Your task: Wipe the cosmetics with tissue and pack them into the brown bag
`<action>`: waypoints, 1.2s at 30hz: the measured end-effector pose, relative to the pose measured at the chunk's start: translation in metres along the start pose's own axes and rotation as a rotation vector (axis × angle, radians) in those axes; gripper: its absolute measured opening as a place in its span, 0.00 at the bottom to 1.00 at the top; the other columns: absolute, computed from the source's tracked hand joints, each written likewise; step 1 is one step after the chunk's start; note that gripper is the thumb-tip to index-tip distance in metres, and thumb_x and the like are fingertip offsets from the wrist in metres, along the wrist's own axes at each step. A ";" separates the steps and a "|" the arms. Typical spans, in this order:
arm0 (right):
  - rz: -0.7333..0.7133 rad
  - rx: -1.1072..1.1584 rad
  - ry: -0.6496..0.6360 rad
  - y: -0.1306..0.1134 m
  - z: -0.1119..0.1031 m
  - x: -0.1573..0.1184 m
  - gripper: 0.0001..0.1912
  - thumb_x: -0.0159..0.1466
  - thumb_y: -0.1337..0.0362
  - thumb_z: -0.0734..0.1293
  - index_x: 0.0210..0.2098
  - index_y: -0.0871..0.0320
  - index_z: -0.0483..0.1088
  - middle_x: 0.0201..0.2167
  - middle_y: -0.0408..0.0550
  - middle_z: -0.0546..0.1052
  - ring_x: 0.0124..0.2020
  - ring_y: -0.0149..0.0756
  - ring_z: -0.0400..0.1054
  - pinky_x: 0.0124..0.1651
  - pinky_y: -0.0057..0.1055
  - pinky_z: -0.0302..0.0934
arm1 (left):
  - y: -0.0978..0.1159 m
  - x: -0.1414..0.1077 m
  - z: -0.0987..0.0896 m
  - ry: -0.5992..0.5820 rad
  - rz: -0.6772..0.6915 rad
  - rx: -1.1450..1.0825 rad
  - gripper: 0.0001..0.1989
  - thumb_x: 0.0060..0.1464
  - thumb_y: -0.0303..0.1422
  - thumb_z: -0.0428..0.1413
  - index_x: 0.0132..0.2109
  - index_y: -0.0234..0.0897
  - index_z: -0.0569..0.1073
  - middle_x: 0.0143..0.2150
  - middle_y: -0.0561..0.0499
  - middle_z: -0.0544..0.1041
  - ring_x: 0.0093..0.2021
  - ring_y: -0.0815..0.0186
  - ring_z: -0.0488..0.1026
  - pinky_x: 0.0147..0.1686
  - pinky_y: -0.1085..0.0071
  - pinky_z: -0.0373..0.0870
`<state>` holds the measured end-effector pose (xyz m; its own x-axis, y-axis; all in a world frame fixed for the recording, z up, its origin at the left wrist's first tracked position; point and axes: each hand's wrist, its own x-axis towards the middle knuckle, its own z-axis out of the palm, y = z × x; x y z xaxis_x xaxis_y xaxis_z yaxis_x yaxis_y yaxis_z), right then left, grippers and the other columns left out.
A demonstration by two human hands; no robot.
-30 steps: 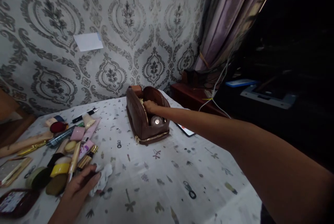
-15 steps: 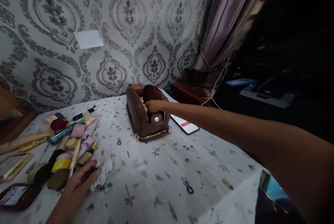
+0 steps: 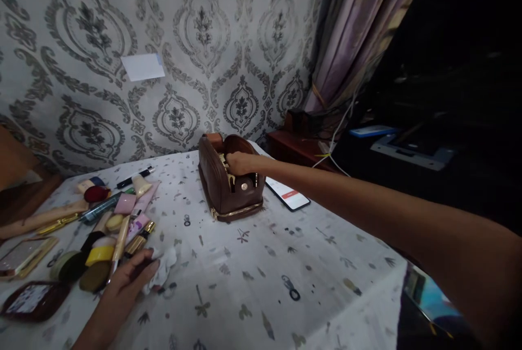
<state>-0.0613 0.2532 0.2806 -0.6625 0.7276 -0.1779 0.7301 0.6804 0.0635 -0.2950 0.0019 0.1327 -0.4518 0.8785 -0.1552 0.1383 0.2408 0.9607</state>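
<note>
A brown bag (image 3: 212,181) with gold zips stands unzipped on the patterned white cloth. My right hand (image 3: 241,163) is at its opening, fingers curled and partly inside; whatever they pinch is too small to make out. At the lower left, my left hand (image 3: 126,279) has its fingers closed on a crumpled white tissue (image 3: 163,268) resting on the cloth. Beside that hand lie several cosmetics, among them a yellow-banded jar (image 3: 100,252), a round brown item (image 3: 94,277), a pink square item (image 3: 125,204) and a gold-capped tube (image 3: 139,238).
A phone (image 3: 294,198) with a lit screen lies right of the bag, under my right forearm. Behind is a dark red surface (image 3: 281,146) with white cables (image 3: 336,138). A dark red case (image 3: 35,300) lies at the lower left.
My right hand has shifted slightly up and left at the bag's opening. My left hand stays on the tissue. The whole view has moved a little.
</note>
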 end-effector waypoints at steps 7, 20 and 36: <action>-0.260 -0.051 0.023 0.004 0.013 -0.074 0.20 0.72 0.58 0.56 0.40 0.62 0.76 0.35 0.56 0.81 0.41 0.43 0.77 0.51 0.36 0.61 | 0.001 -0.003 0.004 -0.027 -0.087 -0.174 0.30 0.29 0.52 0.71 0.35 0.35 0.76 0.35 0.52 0.70 0.35 0.64 0.67 0.29 0.71 0.75; -0.247 -0.016 0.550 -0.007 0.088 -0.110 0.16 0.65 0.67 0.66 0.52 0.61 0.69 0.48 0.60 0.78 0.53 0.50 0.72 0.62 0.55 0.58 | 0.014 -0.006 0.005 -0.143 0.033 -0.068 0.25 0.40 0.53 0.66 0.33 0.35 0.73 0.30 0.55 0.65 0.32 0.67 0.65 0.29 0.71 0.75; -0.665 0.499 0.800 -0.124 0.135 -0.088 0.11 0.68 0.70 0.60 0.43 0.57 0.74 0.46 0.57 0.79 0.50 0.46 0.74 0.50 0.45 0.73 | -0.010 0.006 -0.001 -0.288 0.198 -0.172 0.23 0.48 0.51 0.63 0.33 0.35 0.67 0.29 0.55 0.65 0.29 0.70 0.65 0.28 0.74 0.68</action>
<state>-0.0708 0.0925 0.1558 -0.7271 0.2069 0.6546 0.0631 0.9696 -0.2364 -0.2999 0.0047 0.1227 -0.1615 0.9869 0.0026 0.0369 0.0034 0.9993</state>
